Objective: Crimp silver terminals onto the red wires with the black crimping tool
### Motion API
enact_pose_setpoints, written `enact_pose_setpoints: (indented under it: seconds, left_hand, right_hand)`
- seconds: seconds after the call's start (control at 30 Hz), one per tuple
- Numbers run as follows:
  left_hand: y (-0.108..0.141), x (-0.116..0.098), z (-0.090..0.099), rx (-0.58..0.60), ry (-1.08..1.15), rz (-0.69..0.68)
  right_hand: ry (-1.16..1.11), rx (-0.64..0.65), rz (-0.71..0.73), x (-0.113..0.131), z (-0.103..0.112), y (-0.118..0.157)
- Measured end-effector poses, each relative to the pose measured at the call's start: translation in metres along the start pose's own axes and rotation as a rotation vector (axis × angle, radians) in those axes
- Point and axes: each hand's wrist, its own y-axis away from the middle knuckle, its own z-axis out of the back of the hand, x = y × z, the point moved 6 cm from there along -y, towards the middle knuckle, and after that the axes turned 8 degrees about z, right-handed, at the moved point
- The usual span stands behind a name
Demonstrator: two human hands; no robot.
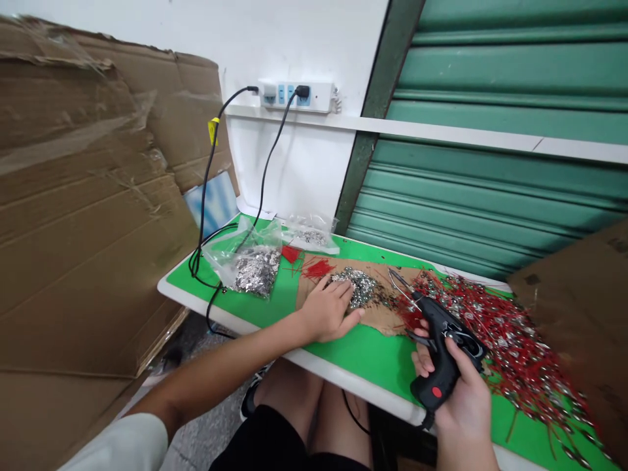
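- Two clear bags [258, 271] of silvery pieces, on the table [353, 360]
- One left hand [328, 311], palm down, thumb apart from the fingers, gripping nothing, touching one silvery pile [362, 288] on one cardboard sheet [385, 322]
- One black soldering gun [450, 339] over the table, one right hand [465, 392] wrapped around its handle
- One heap of red wires and metal pieces [513, 333]

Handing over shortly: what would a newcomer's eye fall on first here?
First, the black tool in the right hand. Then the red-silver heap to its right on the green table, and the silver pile on cardboard by the left hand.
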Motion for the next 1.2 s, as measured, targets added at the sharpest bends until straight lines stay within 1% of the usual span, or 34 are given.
enact_pose_setpoints:
  seconds: [0.03, 0.1, 0.17, 0.23, 0.3, 0.4, 0.47, 0.53, 0.6, 0.67, 0.73, 0.77, 0.83, 0.9, 0.97, 1.03, 1.2]
  left_hand:
    - [-0.002, 0.003, 0.005, -0.013, 0.017, 0.012]
    - [-0.007, 0.017, 0.019, -0.029, 0.033, 0.054]
    - [-0.01, 0.041, 0.035, -0.014, 0.013, 0.146]
    - [-0.012, 0.067, 0.046, 0.054, -0.007, 0.215]
    - [-0.014, 0.084, 0.052, 0.133, -0.019, 0.207]
    - [-0.014, 0.097, 0.049, 0.231, -0.044, 0.173]
    - [-0.015, 0.098, 0.044, 0.279, -0.072, 0.16]
    - [-0.017, 0.097, 0.039, 0.294, -0.114, 0.136]
    - [-0.018, 0.092, 0.037, 0.265, -0.162, 0.089]
    - [-0.019, 0.084, 0.038, 0.204, -0.201, 0.035]
    - [-0.016, 0.077, 0.039, 0.151, -0.196, 0.035]
    - [-0.015, 0.074, 0.04, 0.138, -0.161, 0.062]
    - [-0.01, 0.068, 0.039, 0.148, -0.02, 0.119]
    - [-0.004, 0.063, 0.035, 0.183, 0.151, 0.132]
    - [0.002, 0.06, 0.03, 0.206, 0.263, 0.125]
    - [0.006, 0.063, 0.025, 0.198, 0.298, 0.135]
    - [0.014, 0.069, 0.022, 0.123, 0.277, 0.123]
  right_hand:
    - [0.003, -0.002, 0.006, 0.0, 0.0, 0.0]
    - [0.005, -0.008, 0.015, 0.0, 0.0, 0.0]
    - [0.0, -0.014, 0.01, 0.0, 0.0, -0.001]
    - [0.003, -0.017, -0.001, -0.001, 0.0, -0.001]
    - [0.011, -0.022, -0.005, -0.001, 0.0, -0.001]
    - [0.022, -0.028, 0.004, 0.0, 0.0, -0.001]
    - [0.027, -0.024, 0.012, 0.0, 0.0, 0.0]
    - [0.032, -0.012, 0.019, 0.001, -0.001, 0.0]
    - [0.035, -0.001, 0.028, 0.001, -0.001, 0.0]
    - [0.036, 0.001, 0.032, 0.001, -0.001, -0.001]
    - [0.04, 0.002, 0.035, 0.001, 0.0, -0.001]
    - [0.047, 0.006, 0.036, 0.001, 0.0, -0.002]
    - [0.06, 0.012, 0.04, 0.001, 0.0, -0.002]
    - [0.067, 0.01, 0.033, 0.0, 0.0, -0.002]
    - [0.066, -0.003, 0.025, 0.0, 0.001, -0.001]
    - [0.067, -0.012, 0.025, -0.001, 0.001, -0.001]
    - [0.084, -0.006, 0.028, -0.001, 0.0, -0.001]
